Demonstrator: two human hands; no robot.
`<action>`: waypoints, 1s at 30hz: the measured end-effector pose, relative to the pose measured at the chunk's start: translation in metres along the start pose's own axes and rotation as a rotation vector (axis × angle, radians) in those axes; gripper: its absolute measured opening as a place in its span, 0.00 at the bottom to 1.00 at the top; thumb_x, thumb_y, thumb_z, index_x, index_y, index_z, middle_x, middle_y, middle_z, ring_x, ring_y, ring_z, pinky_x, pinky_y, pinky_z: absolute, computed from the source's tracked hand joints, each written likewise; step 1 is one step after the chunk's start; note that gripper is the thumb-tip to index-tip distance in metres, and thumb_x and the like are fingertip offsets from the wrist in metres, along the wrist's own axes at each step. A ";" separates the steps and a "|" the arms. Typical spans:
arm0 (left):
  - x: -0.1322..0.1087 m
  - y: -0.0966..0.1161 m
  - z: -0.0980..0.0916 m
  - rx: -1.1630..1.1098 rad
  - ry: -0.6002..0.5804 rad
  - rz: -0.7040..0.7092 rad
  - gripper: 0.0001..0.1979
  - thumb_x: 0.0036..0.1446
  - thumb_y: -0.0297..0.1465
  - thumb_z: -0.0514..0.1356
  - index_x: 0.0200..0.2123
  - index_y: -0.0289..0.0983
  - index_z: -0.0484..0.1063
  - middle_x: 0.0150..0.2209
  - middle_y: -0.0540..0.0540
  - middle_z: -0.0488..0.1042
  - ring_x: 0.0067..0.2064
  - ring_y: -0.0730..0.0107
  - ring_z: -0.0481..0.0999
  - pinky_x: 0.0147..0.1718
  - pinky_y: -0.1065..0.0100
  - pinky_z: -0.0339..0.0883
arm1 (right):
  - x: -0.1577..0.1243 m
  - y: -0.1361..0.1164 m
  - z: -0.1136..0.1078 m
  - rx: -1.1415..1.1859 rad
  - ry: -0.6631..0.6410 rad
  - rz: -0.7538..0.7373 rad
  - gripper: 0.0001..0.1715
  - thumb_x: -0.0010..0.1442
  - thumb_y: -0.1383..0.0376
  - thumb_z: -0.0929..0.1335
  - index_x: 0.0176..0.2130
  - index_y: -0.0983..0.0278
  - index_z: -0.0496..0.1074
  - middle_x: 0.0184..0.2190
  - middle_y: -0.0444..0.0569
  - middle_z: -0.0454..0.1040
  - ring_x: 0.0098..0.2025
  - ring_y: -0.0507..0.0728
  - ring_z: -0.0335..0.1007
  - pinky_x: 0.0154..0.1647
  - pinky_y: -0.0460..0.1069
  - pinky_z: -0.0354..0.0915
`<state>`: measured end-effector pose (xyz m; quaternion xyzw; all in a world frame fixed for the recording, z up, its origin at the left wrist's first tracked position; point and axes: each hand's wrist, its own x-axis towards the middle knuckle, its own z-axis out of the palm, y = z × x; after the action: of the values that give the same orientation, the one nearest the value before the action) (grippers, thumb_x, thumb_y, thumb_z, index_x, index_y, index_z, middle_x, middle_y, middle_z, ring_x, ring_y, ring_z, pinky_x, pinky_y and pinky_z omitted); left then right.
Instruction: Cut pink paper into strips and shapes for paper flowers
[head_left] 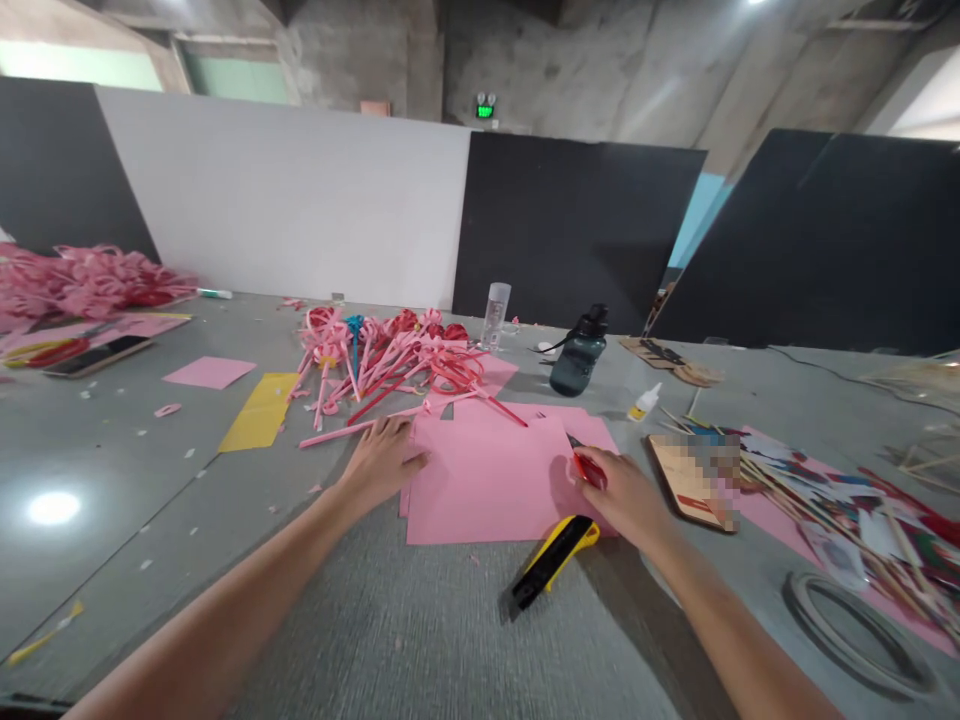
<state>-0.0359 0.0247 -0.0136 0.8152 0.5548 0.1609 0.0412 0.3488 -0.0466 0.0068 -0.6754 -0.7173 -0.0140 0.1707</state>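
Pink paper sheets [487, 490] lie in a loose stack on the table before me. My left hand [386, 458] rests on the stack's left edge, fingers stretched out and holding nothing. Over the right side of the paper, my right hand [619, 492] is closed around red-handled scissors [590, 470]; their dark blades show only in part and point away from me. A yellow and black utility knife [556, 560] lies across the front edge of the sheets. Behind the paper is a heap of pink and red ribbon or paper flowers on stems [390, 360].
A dark water bottle [579, 352], a clear cup [495, 315] and a small glue bottle [645, 402] stand behind. To the right are a phone [686, 480], thin sticks [817, 500] and a tape ring [855, 635]. Yellow paper [259, 412] lies left.
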 end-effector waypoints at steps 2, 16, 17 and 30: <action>-0.001 0.003 0.001 0.004 0.006 0.009 0.26 0.64 0.42 0.57 0.61 0.36 0.68 0.64 0.37 0.66 0.65 0.44 0.62 0.61 0.48 0.59 | 0.000 0.001 0.000 0.004 -0.010 -0.012 0.20 0.62 0.62 0.67 0.53 0.59 0.73 0.54 0.52 0.79 0.54 0.68 0.71 0.56 0.60 0.66; 0.006 0.007 0.012 -0.739 0.084 0.059 0.36 0.56 0.37 0.64 0.66 0.39 0.58 0.63 0.37 0.70 0.61 0.54 0.71 0.59 0.54 0.64 | -0.003 -0.005 -0.004 0.022 -0.002 -0.005 0.20 0.64 0.64 0.66 0.54 0.62 0.75 0.55 0.56 0.77 0.56 0.67 0.70 0.59 0.60 0.64; 0.004 0.013 0.012 -0.857 0.077 0.029 0.37 0.56 0.37 0.65 0.67 0.38 0.57 0.61 0.37 0.71 0.59 0.54 0.74 0.56 0.56 0.67 | -0.003 -0.004 -0.004 0.025 0.003 -0.004 0.19 0.64 0.64 0.66 0.54 0.62 0.75 0.55 0.55 0.78 0.56 0.67 0.70 0.59 0.59 0.64; -0.007 0.034 -0.026 -0.966 0.172 -0.129 0.15 0.49 0.29 0.62 0.43 0.34 0.75 0.37 0.47 0.79 0.36 0.64 0.77 0.31 0.70 0.67 | -0.002 -0.005 -0.004 0.084 0.052 0.042 0.17 0.66 0.61 0.65 0.51 0.61 0.75 0.50 0.54 0.80 0.53 0.65 0.73 0.55 0.57 0.66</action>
<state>-0.0156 0.0025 0.0183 0.6507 0.4675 0.4635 0.3784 0.3451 -0.0494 0.0108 -0.6818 -0.6984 0.0021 0.2178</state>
